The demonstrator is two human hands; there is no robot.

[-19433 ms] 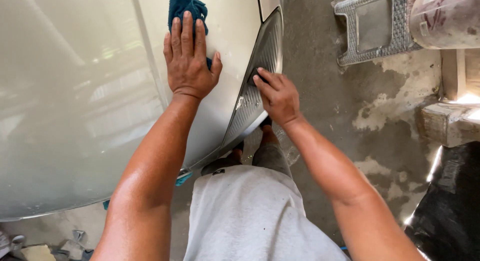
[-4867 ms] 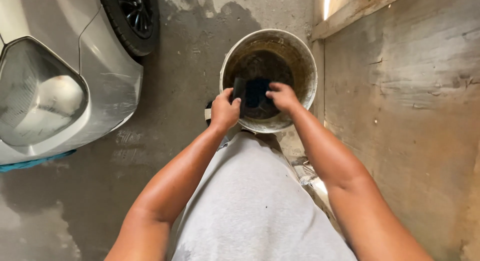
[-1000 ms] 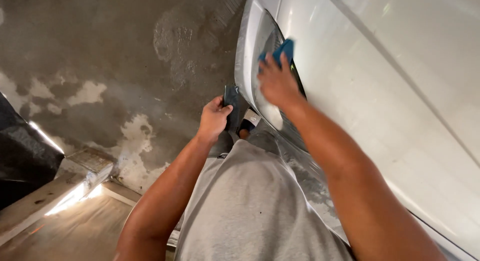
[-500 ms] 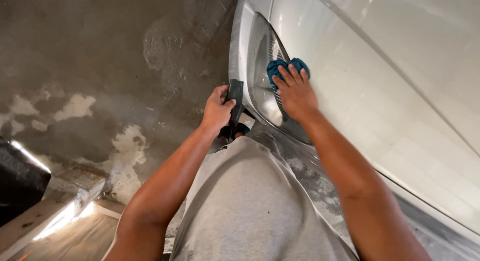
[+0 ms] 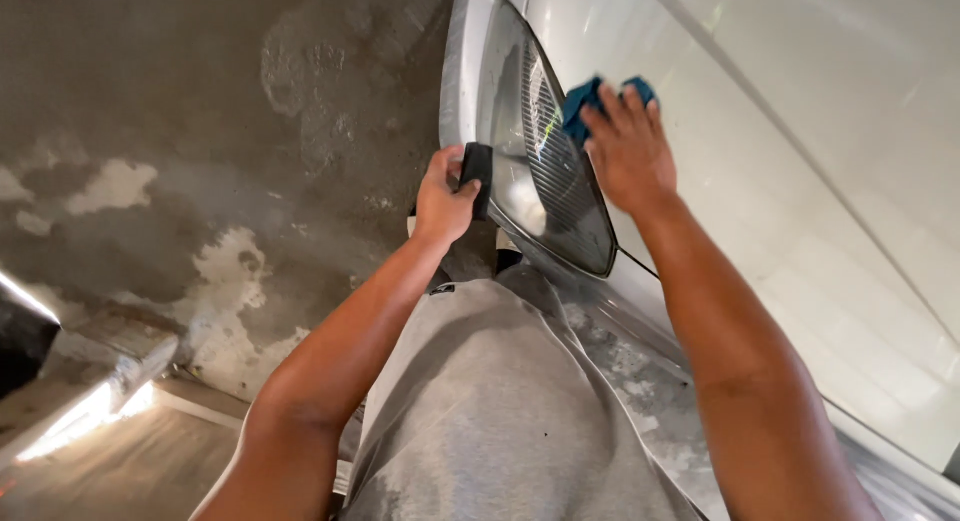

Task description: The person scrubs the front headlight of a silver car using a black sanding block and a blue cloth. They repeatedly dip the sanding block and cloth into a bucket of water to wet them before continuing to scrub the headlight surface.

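Note:
A white car [image 5: 800, 161] fills the right side, its clear headlight [image 5: 545, 171] facing me. My right hand [image 5: 625, 146] presses a blue cloth [image 5: 580, 101] flat against the headlight's upper edge, where it meets the hood. My left hand [image 5: 445, 196] grips a small dark block [image 5: 478, 176], possibly a sanding pad, held against the headlight's left edge. Both forearms reach forward over my grey shirt.
The wet, patchy concrete floor [image 5: 200, 181] spreads to the left. A raised concrete curb [image 5: 90, 381] runs along the lower left with a dark object [image 5: 20, 341] at the frame edge. The car's bumper [image 5: 640, 371], spotted with residue, lies close to my body.
My right hand with the blue cloth slid up and right along the headlight toward the hood. My left hand with the dark block rose to the headlight's left edge.

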